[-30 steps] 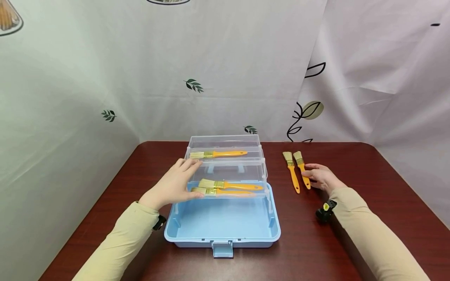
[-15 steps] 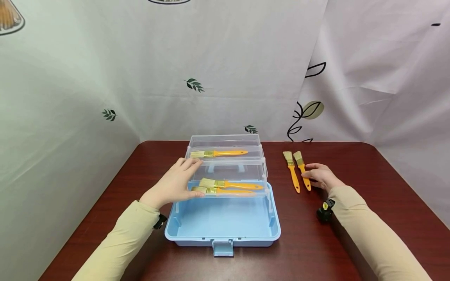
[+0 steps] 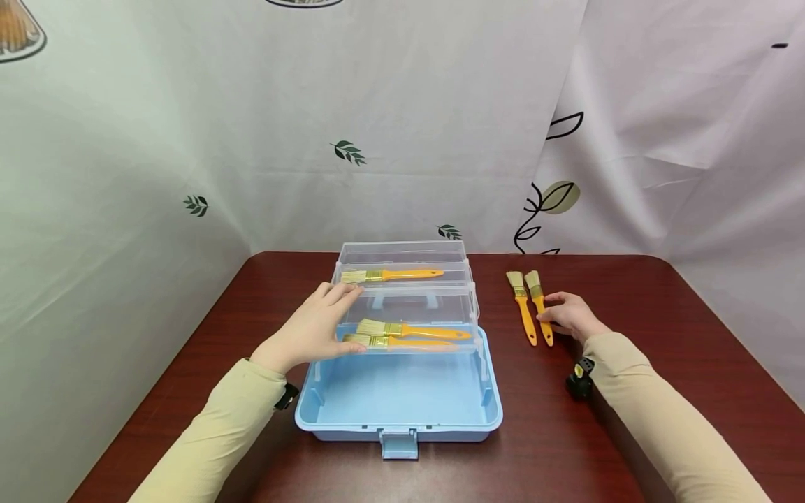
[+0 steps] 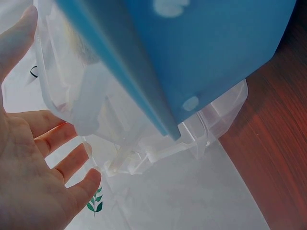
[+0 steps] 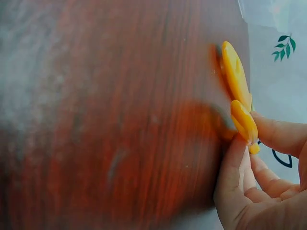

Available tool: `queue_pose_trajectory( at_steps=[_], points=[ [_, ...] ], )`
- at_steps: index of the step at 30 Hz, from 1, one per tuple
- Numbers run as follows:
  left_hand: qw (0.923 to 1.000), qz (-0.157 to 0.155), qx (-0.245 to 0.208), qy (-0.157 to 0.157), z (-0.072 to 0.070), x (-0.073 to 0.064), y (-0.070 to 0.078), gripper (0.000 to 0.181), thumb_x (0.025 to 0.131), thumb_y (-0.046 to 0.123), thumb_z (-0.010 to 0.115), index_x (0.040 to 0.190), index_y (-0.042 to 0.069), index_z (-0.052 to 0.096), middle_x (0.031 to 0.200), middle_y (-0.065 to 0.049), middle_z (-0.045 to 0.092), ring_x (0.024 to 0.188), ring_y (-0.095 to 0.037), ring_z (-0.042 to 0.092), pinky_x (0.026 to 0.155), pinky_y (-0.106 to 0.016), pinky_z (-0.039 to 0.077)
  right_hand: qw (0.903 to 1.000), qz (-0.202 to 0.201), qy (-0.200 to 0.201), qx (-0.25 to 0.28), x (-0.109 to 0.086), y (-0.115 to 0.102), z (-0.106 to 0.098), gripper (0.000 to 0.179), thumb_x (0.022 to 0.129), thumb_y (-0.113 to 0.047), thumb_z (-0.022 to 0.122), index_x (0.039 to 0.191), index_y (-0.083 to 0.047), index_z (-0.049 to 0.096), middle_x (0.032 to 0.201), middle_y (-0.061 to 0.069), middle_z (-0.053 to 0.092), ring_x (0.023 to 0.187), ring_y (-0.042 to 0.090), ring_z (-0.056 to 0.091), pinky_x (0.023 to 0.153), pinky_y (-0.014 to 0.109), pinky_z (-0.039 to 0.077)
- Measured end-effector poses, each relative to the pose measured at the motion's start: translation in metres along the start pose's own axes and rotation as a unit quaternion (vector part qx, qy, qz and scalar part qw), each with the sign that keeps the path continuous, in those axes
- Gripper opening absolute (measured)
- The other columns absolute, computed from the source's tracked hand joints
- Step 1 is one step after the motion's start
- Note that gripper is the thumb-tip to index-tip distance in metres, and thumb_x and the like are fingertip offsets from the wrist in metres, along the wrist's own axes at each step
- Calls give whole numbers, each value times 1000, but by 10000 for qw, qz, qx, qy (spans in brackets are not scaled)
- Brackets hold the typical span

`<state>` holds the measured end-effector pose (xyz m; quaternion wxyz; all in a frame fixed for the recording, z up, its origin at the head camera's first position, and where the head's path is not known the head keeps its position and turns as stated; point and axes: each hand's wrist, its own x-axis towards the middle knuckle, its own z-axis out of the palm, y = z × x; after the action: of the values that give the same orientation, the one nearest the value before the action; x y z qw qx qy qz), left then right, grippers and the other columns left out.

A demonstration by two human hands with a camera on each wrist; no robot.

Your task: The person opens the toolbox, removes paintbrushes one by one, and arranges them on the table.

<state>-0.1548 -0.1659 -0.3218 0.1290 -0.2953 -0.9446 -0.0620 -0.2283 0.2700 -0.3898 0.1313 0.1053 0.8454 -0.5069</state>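
Observation:
My right hand pinches the orange handle of the right-hand paintbrush between thumb and fingers. The brush lies close over the table, bristles pointing away. Just left of it another paintbrush lies alongside. In the right wrist view the handle end shows at the fingertips. My left hand is spread at the left end of the clear tiered trays of a light blue toolbox. In the left wrist view its thumb and fingers rest along the clear plastic edge.
Two paintbrushes lie in the lower clear tray, and another paintbrush lies in an upper tray. The toolbox latch hangs down in front. A reddish-brown table carries everything; a pale curtain stands behind it.
The right hand has shifted slightly left and closed on the right-hand brush, whose handle end has moved slightly left and nearer. The left hand stays put.

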Motion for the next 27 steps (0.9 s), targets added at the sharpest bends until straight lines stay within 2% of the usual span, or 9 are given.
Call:
queue_pose_trajectory(
  at_steps=[6,20,27],
  points=[
    [10000,-16,-13,-23,-1,0,0,96,64,54,78,137,3,43,132,-12,49,110,-25,45,92,-41,46,9999,-80,33,-110,0,0,2,58,87,-4,59,136,8,31,130,28,39,102,24,56,83,33,54],
    [10000,-23,-6,-22,-1,0,1,96,64,54,78,137,3,43,132,-12,49,110,-25,45,92,-41,46,9981,-351,159,-472,-3,2,1,57,85,-3,61,133,11,34,128,31,40,108,36,53,90,43,49],
    [10000,-41,-29,-42,0,0,0,96,64,54,78,137,4,42,133,-11,48,110,-25,44,93,-41,46,9968,-478,275,-572,-4,5,-1,56,84,-5,63,130,11,37,113,28,53,95,27,59,81,36,54]
  ],
)
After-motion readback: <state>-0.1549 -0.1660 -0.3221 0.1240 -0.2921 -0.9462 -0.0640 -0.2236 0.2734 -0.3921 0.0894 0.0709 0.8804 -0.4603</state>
